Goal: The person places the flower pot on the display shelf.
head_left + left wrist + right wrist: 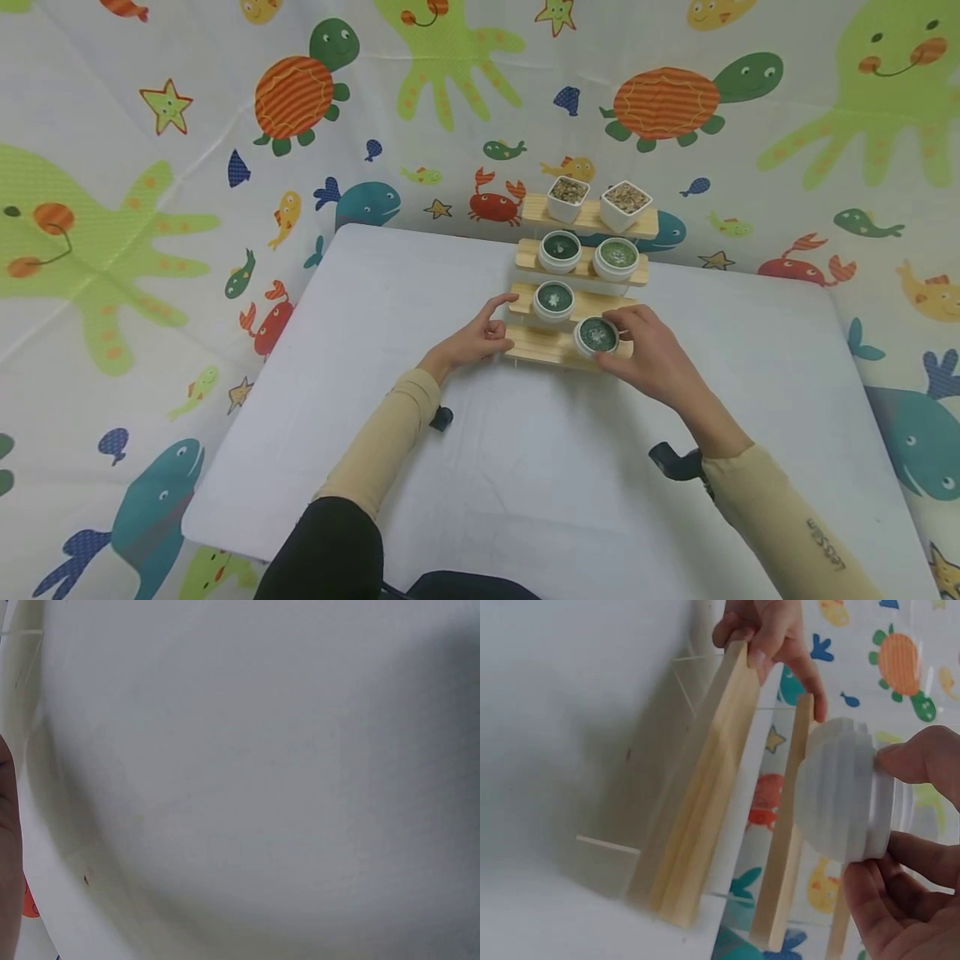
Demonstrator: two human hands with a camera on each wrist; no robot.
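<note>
My right hand [652, 354] holds a small white ribbed pot [836, 795] between thumb and fingers. Its dark green top with a pale pattern shows in the head view, where the pot overlaps the right part of the lowest shelf. In the right wrist view it is held over the boards. The tiered stand [543, 346] has light wooden shelves on clear supports. At its left end, my left hand [472, 340] grips the lowest board with the thumb, index finger stretched to the second shelf. Only a sliver of the left hand [9, 855] shows in the left wrist view.
A similar green-topped pot [554, 300] stands on the second shelf's left side. Two more green pots [617, 257] share the third shelf, and two square white pots of brown gravel [626, 206] the top one. A white-covered table [420, 283] meets a sea-animal-printed cloth [450, 179].
</note>
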